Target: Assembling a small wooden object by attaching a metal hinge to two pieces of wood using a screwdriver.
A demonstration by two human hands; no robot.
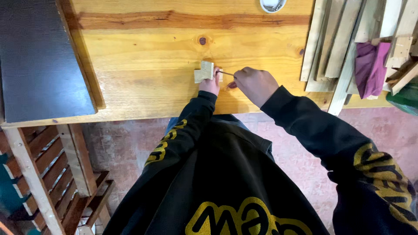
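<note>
My left hand holds a small pale wooden block upright on the pine tabletop. Just to its right, my right hand is closed around a thin dark tool, a slim rod whose tip touches the block's right side. Both arms wear black sleeves with yellow lettering. Most of the rod is hidden inside the right fist.
A dark board lies at the table's left end. Wooden slats and a purple cloth are piled at the right. A round white object sits at the far edge. A slatted wooden frame stands below left.
</note>
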